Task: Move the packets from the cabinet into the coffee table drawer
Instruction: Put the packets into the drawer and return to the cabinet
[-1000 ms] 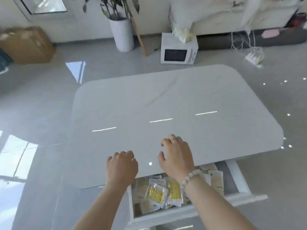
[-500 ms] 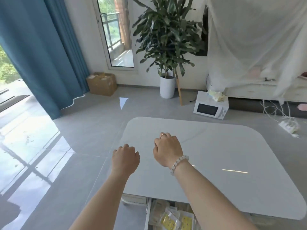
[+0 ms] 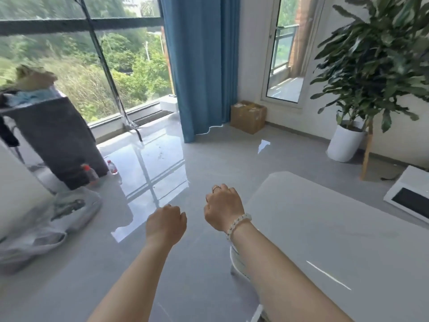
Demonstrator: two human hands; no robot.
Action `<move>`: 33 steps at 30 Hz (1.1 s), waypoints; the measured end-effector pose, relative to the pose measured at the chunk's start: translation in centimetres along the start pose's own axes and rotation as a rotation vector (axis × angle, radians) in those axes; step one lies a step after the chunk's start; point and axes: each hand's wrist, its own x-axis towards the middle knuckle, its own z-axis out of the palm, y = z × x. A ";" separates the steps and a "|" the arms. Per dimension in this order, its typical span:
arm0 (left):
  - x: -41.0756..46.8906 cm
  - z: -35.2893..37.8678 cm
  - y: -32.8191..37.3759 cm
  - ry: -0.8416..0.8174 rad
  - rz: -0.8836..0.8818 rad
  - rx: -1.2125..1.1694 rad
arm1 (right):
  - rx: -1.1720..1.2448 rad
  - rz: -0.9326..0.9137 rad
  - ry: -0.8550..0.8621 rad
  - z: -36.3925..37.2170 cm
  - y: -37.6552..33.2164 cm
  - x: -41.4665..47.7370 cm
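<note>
1. Head view, the hands: the left hand and the right hand are both held out in front, side by side and apart, over the glossy grey floor. Each has its fingers curled into the palm and holds nothing. The right wrist wears a pale bead bracelet, and a thin ring sits on one finger.
2. Head view, the task's things: the coffee table fills the lower right, with the right forearm crossing its near corner. A white edge shows under that corner; it may be part of the drawer, but the arm hides too much to be sure. The packets are out of sight.
3. Head view, the room: a blue curtain hangs by the large window, with a cardboard box just beside it. A plant in a white pot stands at the right, and a white microwave sits on the floor near it. At the left are a dark grey unit, two bottles at its foot and a crumpled plastic bag.
</note>
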 end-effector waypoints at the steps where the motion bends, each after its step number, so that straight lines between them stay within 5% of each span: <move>1: 0.0 -0.4 -1.8 0.013 -0.036 0.006 | 0.008 -0.035 0.005 0.1 -1.8 0.8; 13: 0.3 -6.0 -25.6 0.214 -0.423 -0.041 | 0.003 -0.463 0.043 2.0 -25.6 11.4; 21: -5.5 -5.1 -39.6 0.186 -0.706 0.084 | 0.087 -0.731 -0.006 5.8 -41.0 12.9; 33: -10.5 -4.0 -50.3 0.192 -1.006 0.097 | 0.136 -1.053 -0.128 10.5 -55.1 14.3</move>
